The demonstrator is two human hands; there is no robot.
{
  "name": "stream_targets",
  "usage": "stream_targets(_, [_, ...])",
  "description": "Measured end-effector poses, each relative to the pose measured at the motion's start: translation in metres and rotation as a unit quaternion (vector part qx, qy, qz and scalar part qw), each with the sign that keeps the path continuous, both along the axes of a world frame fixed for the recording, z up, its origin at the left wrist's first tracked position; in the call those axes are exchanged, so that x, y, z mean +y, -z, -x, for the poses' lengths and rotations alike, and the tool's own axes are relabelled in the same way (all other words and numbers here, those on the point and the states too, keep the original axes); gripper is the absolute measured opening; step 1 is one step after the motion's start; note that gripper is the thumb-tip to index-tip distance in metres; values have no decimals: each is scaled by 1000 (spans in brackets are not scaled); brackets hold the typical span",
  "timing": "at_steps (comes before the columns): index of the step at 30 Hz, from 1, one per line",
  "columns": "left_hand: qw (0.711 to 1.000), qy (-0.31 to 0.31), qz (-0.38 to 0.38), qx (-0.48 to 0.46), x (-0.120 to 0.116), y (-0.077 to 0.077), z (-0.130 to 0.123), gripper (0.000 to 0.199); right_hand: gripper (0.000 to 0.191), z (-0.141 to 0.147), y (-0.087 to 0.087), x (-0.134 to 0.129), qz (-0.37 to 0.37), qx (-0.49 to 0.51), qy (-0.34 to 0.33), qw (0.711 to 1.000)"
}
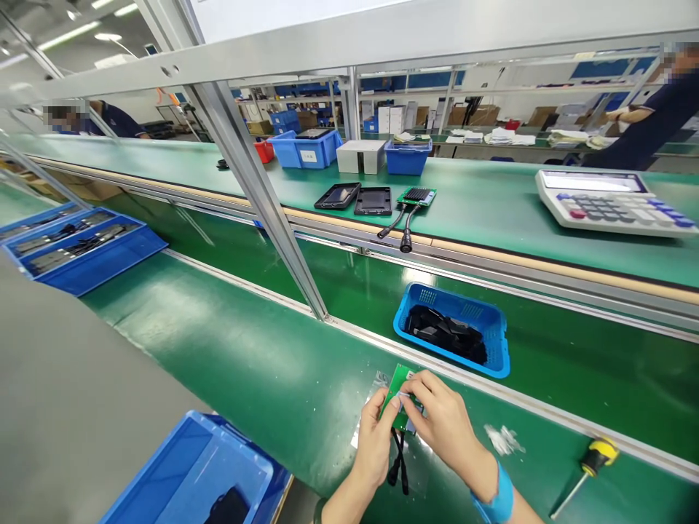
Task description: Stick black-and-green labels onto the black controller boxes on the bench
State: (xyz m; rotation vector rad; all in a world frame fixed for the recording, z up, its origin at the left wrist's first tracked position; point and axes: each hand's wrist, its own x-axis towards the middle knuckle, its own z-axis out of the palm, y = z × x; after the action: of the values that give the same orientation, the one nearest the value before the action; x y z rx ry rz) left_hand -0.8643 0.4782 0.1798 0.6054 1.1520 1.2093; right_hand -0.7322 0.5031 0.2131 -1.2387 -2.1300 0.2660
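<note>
A green circuit board (pixel 399 379) is held up above the bench, gripped along its left edge by my left hand (pixel 376 429). Two black cables with connectors (pixel 398 466) hang from its lower side. My right hand (pixel 442 411) is closed in a pinch over the board's face. A small pale piece (pixel 403 394) shows by its fingertips, too small to name. Beneath the hands lies a clear plastic bag (pixel 381 379), partly covered by them. Small white scraps (pixel 503 439) lie to the right of my right wrist.
A yellow-and-black screwdriver (pixel 598 457) lies at the right. Behind my hands stands a blue basket (pixel 397 320) of black parts; a blue bin (pixel 164 466) stands front left. On the raised shelf are black housings (pixel 373 201), another cabled board (pixel 418 196) and a calculator (pixel 611 204).
</note>
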Motion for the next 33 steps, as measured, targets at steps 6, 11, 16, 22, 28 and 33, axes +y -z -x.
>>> stream_targets(6, [999,12,-34,39,6,3,2,32,15,-4,7,2,8,11,-33,999])
stream_targets(11, [999,-2,-3,34,10,11,2,35,16,-6,19,4,28,55,-84,995])
stream_targets(16, [999,-13,47,6,16,20,5,41,23,-18,45,7,84,179,-50,979])
stream_targets(22, [993,-29,97,-57,23,24,32,57,39,-37,133,22,245,283,148,915])
stream_targets(28, [985,-61,121,-110,26,18,65,35,41,-5,226,0,392,200,172,882])
stream_targets(33, [984,-26,81,-156,26,-19,90,28,33,9,246,-15,344,147,198,906])
